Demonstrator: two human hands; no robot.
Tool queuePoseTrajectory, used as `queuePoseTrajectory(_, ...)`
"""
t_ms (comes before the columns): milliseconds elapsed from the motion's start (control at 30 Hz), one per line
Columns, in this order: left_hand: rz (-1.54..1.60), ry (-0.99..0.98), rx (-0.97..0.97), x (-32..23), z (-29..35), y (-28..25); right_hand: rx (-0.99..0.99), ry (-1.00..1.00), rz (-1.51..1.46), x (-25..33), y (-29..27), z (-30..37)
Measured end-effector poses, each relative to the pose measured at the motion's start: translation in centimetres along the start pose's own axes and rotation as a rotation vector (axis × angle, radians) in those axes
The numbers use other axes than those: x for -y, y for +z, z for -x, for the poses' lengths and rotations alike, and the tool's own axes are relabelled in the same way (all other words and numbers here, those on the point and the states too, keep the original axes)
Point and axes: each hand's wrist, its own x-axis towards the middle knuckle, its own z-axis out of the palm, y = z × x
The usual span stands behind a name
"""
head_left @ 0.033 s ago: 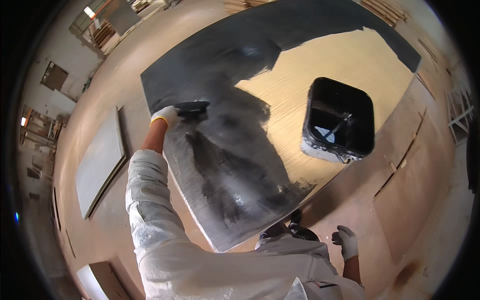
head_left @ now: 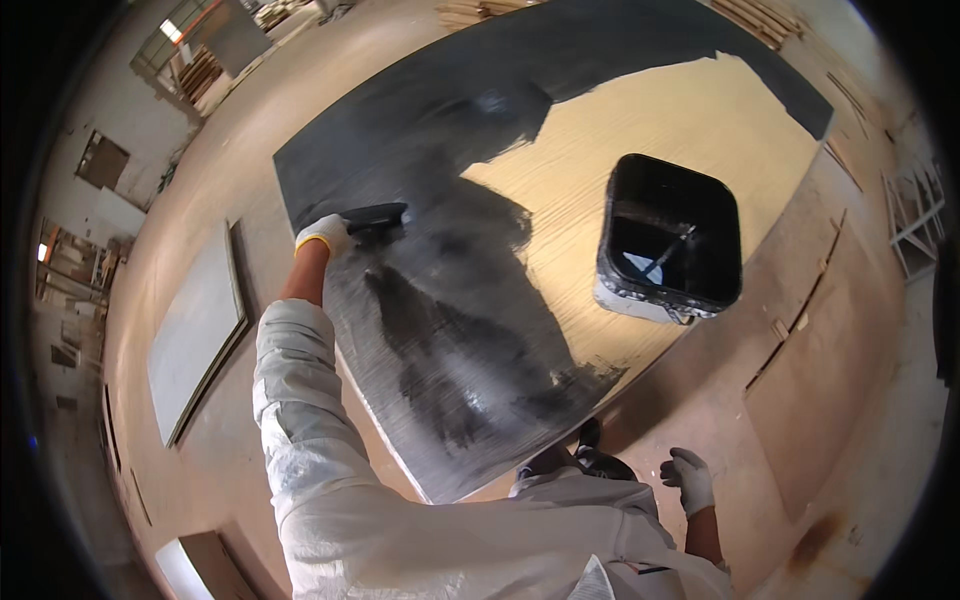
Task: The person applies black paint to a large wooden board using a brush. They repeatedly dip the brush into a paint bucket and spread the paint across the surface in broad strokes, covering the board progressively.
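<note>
Reaching to ten o'clock, the yellow-cuffed, white-gloved left hand (head_left: 328, 236) clasps a long black tool (head_left: 378, 214). At four o'clock, the white-gloved right hand (head_left: 690, 484) hangs low, fingers released, half-curled.

Tan floor (head_left: 240, 140); pale left wall (head_left: 155, 125); bright opening (head_left: 171, 31).

Large pale-yellow board (head_left: 575, 215), mostly covered by black coating (head_left: 440, 100); on it, square-cornered black-rimmed bucket (head_left: 672, 185) standing on bare area toward right edge; black tool (head_left: 376, 215) against coated left part
</note>
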Motion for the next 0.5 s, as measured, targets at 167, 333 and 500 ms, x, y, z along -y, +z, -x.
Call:
queuePoseTrajectory(167,-0.012,0.027,-0.048,-3.7,-1.2,-0.4,-0.055,0.051,0.018,-1.0,0.0,-0.2)
queuePoseTrajectory(333,-0.015,-0.004,-0.055,-1.0,-3.2,0.8,-0.006,0.074,0.001,-2.3,-0.3,-1.1)
queuePoseTrajectory(500,-0.284,0.06,0.127,0.5,-0.1,-0.9,-0.031,0.018,-0.034,-2.5,-1.0,-1.3)
